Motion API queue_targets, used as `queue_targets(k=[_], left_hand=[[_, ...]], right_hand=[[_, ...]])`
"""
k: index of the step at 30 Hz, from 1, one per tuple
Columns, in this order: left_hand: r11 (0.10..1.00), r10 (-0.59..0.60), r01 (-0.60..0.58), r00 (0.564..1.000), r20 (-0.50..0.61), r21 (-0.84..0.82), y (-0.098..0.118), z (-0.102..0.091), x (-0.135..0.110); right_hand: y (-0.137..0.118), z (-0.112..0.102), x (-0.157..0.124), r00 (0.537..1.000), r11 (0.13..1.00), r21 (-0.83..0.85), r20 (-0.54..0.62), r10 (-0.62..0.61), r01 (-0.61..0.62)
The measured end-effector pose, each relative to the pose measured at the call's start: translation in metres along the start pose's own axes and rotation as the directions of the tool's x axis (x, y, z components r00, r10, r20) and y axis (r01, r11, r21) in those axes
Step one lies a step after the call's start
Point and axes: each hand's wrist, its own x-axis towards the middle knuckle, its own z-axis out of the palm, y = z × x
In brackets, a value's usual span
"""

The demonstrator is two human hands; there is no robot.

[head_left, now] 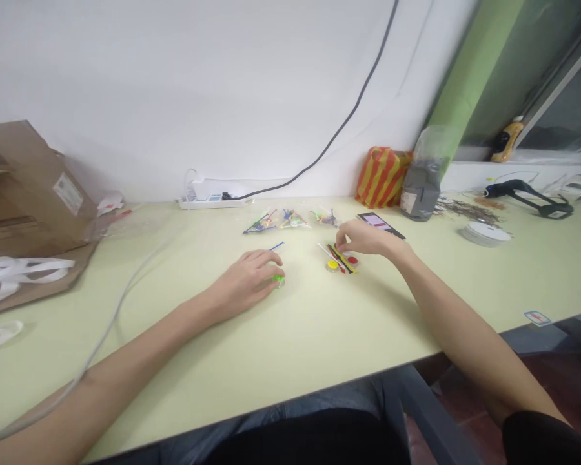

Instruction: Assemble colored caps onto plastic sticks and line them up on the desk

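Sticks [341, 259] in yellow, black, white and red are lying in a loose bundle on the pale table [295, 361], ahead of the person and between the two hands. A yellow-topped round piece [332, 265] is sitting at their seven o'clock, and a red-topped round piece [352, 261] is sitting close by at four. The right hand [361, 237] is reaching in from two o'clock, its fingers curling nearly together at the bundle's far end. At nine o'clock the left hand [252, 274] is arching half open, its fingertips meeting a green-topped round piece [277, 279]; at this scale I cannot tell whether either hand is gripping or merely touching. The step in hand seems to be handling loose small parts, and the next move is probably calling for a light fingertip pinch, as the sticks are lying so close together. Farther out, a blue stick [277, 245] is lying at ten o'clock, clear bags of coloured parts [294, 219] are resting at eleven, and a phone [381, 225] is lying at one.
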Motion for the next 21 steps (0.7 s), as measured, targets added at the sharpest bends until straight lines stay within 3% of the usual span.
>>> queue_targets(k=[12,21], left_hand=[[1.000,0.014,-0.014,1.000,0.010,0.023,-0.0011,0.0003,0.0005],[1.000,0.005,-0.005,1.000,0.018,0.014,-0.0006,-0.0018,0.0001]], right_hand=[[-0.0042,0.0061,0.0029,0.998,1.000,0.013,0.064,-0.021,0.020],[-0.0065,0.0044,0.0024,0.977,0.992,-0.048,-0.170,-0.126,0.120]])
